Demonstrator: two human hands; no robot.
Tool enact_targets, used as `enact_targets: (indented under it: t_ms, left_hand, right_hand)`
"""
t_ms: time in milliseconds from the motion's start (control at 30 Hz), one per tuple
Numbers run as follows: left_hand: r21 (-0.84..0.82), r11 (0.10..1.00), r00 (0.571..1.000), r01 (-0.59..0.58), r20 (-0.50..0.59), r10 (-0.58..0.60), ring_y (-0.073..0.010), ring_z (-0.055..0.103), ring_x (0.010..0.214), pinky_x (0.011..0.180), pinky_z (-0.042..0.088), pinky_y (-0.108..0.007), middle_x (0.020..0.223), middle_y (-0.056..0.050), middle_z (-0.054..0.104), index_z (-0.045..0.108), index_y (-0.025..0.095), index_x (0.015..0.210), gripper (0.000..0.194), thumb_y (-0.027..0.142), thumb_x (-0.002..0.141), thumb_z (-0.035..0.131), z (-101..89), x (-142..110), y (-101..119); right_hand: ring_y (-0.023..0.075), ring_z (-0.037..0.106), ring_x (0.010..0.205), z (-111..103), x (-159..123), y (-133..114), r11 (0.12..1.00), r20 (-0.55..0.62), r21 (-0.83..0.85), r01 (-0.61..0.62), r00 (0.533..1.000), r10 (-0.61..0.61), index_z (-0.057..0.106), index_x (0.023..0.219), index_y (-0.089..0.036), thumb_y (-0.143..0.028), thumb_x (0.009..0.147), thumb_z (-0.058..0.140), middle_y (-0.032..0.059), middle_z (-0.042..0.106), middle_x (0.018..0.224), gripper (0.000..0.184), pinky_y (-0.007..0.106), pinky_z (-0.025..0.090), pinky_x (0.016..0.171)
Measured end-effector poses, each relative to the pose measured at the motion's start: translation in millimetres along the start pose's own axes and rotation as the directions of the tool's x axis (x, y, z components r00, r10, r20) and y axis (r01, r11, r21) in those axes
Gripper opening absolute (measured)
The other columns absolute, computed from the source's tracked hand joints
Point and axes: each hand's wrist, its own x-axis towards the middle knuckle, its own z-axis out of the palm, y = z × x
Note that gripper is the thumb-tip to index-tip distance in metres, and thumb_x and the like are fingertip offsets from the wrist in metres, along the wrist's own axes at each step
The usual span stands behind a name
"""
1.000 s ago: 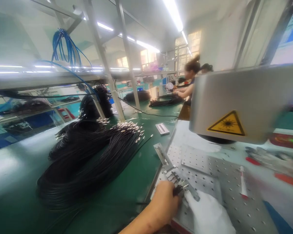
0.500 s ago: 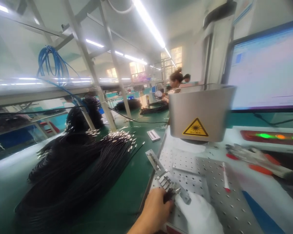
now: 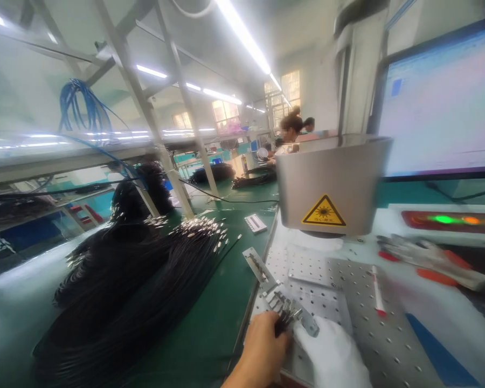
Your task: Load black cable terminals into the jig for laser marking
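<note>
Bare-skinned, my left hand point(image 3: 262, 345) is closed around a small bunch of black cables point(image 3: 282, 324) with metal connector ends. Those ends point up and right, against a slotted metal fixture point(image 3: 277, 293) that lies slanted over the left edge of the perforated plate. In a white glove, my right hand point(image 3: 331, 350) closes on the near end of this fixture, its thumb beside the connectors. Its other fingers are mostly hidden. On the green table to the left lies a large coil of black cables point(image 3: 145, 291), many metal tips facing the fixture.
A grey laser head point(image 3: 331, 183) with a yellow warning triangle overhangs the perforated plate point(image 3: 372, 323). A red-and-white marker point(image 3: 378, 291) lies on the plate. Grey-and-orange gloves point(image 3: 432, 261), a monitor point(image 3: 444, 102) and a small white labelled block point(image 3: 255, 224) are nearby. Co-workers sit farther back.
The view has shifted slightly. Both hands stay at the fixture's near end, and the left still holds the cables, their connector ends a little more fanned out now.
</note>
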Motion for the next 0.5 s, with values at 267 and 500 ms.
enact_targets:
  t_ms: [267, 500]
  left_hand:
    - [-0.47, 0.883, 0.985, -0.003, 0.149, 0.083, -0.0106, 0.043, 0.054, 0.054, 0.03, -0.025, 0.056, 0.005, 0.048, 0.053, 0.017, 0.065, 0.023, 0.035, 0.08, 0.057, -27.4, 9.9, -7.9]
    - [-0.436, 0.899, 0.993, 0.034, 0.115, 0.018, -0.0093, 0.04, 0.044, 0.049, 0.028, -0.025, 0.058, 0.004, 0.058, 0.045, 0.022, 0.082, 0.006, 0.02, 0.086, 0.042, -17.0, 12.1, -11.4]
  right_hand:
    - [0.025, 0.069, 0.074, 15.1, -2.2, -4.6, 0.997, -0.057, -0.001, -0.08, 0.995, 0.08, 0.074, 0.092, -0.026, -0.038, 0.093, 0.046, 0.0079, 0.071, 0.084, 0.031, 0.033, 0.052, 0.065]
    - [0.0268, 0.069, 0.076, 13.1, 0.6, 0.5, 0.992, 0.033, 0.066, -0.108, 0.994, 0.106, 0.074, 0.09, -0.023, -0.043, 0.094, 0.044, 0.011, 0.071, 0.087, 0.037, 0.036, 0.053, 0.066]
